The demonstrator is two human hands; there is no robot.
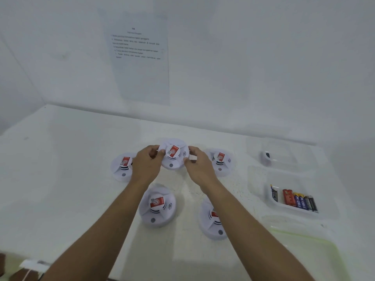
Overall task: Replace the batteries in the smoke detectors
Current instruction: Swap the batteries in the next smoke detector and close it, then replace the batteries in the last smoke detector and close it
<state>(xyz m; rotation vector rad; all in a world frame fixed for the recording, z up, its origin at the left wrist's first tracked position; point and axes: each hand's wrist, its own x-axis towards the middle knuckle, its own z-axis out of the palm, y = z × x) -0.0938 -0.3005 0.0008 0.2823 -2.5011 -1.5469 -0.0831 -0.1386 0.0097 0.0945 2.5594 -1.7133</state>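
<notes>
Several round white smoke detectors with red labels lie on the white table. The far middle detector (174,157) is held from both sides: my left hand (146,163) grips its left edge and my right hand (197,162) grips its right edge. Other detectors sit at far left (121,168), far right (220,161), near middle (157,205) and near right (212,220), the last partly hidden by my right forearm. A clear tray (272,199) at the right holds several batteries (295,199).
A second clear container (284,153) stands behind the battery tray with a small dark and white item inside. A printed instruction sheet (140,57) hangs on the white wall behind the table. The table's near edge runs along the bottom left.
</notes>
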